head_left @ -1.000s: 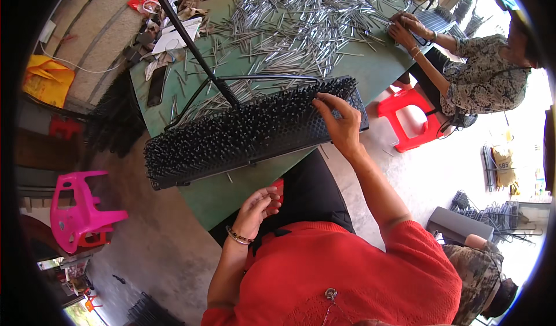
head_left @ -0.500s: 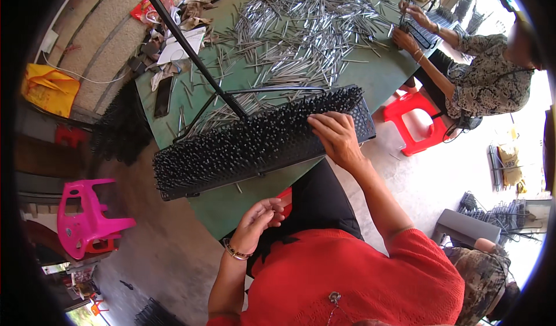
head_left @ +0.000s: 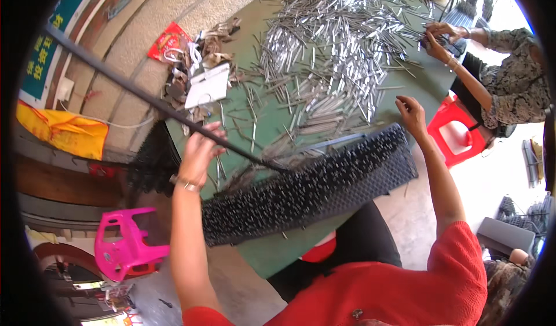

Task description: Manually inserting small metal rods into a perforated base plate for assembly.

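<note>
Pink stool [head_left: 130,244]: on the floor, left of the black spiked tray [head_left: 387,176].

Black pole [head_left: 136,93]: slants from upper left down to the tray's back edge. Left hand [head_left: 197,155] at the pole, off the tray's back-left side, fingers partly bent; cannot tell whether they close round it or only brush it. A knock there might, I judge, jar the tray.

Tray: lies across the near corner of the green table [head_left: 269,255], both ends seeming to pass the edges. Uneven pressing on one end could tilt it and spill the dense upright pieces.

Loose metal rods [head_left: 347,42]: heaped behind the tray (some lie close to its back edge, and could snag if it shifted).

Right hand [head_left: 412,115]: just behind the tray's right end, raised, fingers loosely curled; nothing visible in them, though a small piece could be hidden.

Co-worker's hands [head_left: 445,41]: well beyond the tray, back right.
</note>
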A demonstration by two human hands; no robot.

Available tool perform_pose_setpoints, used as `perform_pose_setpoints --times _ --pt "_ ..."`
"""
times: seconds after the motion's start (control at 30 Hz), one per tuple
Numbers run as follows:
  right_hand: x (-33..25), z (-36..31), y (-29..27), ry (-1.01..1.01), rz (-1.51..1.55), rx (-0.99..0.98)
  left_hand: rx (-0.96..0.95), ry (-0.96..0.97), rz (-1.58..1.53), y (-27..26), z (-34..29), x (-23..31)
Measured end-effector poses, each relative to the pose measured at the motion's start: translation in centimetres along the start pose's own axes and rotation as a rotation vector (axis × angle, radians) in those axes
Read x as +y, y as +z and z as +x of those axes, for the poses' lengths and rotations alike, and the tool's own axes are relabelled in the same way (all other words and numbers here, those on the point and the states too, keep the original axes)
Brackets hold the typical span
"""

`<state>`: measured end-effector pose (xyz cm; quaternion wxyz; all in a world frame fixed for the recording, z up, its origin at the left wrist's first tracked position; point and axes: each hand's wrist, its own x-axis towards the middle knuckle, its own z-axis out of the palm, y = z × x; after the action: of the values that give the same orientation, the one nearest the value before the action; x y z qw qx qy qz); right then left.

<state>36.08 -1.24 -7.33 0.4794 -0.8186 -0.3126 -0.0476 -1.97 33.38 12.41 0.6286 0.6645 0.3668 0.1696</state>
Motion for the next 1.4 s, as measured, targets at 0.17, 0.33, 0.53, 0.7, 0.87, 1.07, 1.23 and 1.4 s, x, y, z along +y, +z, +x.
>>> perform_pose_setpoints --times 0.17,0.33,0.53,0.7,0.87,1.07,1.23,1.4 --pt "-1.3 -0.6 3.5 -0.045 -0.060 0.063 0.091 0.050 0.479 0.6 18.9 -5.6" --pt "-2.1 -0.1 2.3 0.006 -0.094 0.052 0.217 0.308 0.875 6.7 29.6 -6.2" --pt "-2.1 0.3 2.4 0.056 -0.115 0.036 0.179 0.396 1.015 9.3 33.4 -6.0" --pt "-2.5 0.7 2.6 0.036 -0.131 0.027 0.208 0.331 0.896 10.1 38.0 -7.6" --pt "-2.7 0.8 2.5 0.046 -0.150 -0.007 0.169 0.139 0.916 12.1 41.0 -7.1" --pt "-2.4 1.1 2.7 0.095 -0.182 -0.033 0.229 0.017 1.062 14.4 42.5 -7.6" --pt "-2.2 1.5 3.0 0.078 -0.203 -0.041 0.283 0.088 1.292 14.5 43.9 -7.7" --pt "-2.6 1.4 2.9 0.060 -0.214 -0.031 0.240 0.305 1.366 14.9 44.2 -8.1"
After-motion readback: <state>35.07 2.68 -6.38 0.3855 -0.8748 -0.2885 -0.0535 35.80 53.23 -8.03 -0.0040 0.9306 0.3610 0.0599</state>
